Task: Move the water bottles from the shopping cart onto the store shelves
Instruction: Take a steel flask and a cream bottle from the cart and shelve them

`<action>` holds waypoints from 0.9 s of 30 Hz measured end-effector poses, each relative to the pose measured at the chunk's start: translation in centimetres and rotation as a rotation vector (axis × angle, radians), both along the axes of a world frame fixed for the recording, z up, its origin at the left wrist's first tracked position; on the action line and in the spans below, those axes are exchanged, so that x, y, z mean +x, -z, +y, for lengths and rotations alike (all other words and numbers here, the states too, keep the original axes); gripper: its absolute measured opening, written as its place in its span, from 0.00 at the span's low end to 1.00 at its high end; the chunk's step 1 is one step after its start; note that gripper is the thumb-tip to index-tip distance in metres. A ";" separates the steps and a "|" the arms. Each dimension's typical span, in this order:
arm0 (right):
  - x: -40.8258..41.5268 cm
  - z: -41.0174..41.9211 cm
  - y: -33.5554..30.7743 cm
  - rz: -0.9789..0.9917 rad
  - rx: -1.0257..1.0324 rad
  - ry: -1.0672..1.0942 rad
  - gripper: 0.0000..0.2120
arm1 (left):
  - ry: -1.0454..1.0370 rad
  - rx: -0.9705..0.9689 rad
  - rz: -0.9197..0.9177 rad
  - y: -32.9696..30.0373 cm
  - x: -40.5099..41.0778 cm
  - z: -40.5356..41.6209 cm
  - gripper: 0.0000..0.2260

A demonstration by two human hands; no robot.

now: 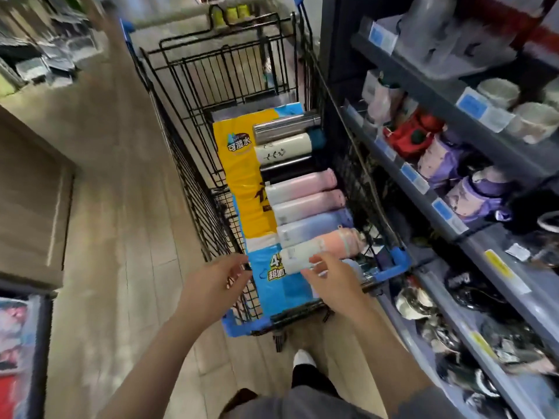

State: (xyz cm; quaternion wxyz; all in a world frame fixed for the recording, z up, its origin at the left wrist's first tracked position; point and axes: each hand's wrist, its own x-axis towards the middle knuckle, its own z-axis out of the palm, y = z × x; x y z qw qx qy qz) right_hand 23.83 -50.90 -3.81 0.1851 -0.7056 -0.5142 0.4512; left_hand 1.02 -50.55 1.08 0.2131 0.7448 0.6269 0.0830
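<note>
We are reaching into the shopping cart (193, 164), our right hand (332, 282) spreading loose fingers onto the nearest pink bottle (320, 247), gripping nothing. Our left hand (211, 285) is hovering open at the cart's near rim. The bottles are lying in a row hard against the cart's right wall, the shelves (453, 237) just beside it.

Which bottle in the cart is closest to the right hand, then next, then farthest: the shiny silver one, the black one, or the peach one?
From the right hand:
1. Peach bottle, right at the fingertips, near end of the row.
2. Black bottle, middle of the row.
3. Silver bottle, far end.
</note>
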 end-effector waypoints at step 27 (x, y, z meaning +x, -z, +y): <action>-11.6 18.5 7.1 -0.101 -0.427 0.737 0.30 | 0.542 -0.142 0.159 9.6 8.6 52.7 0.37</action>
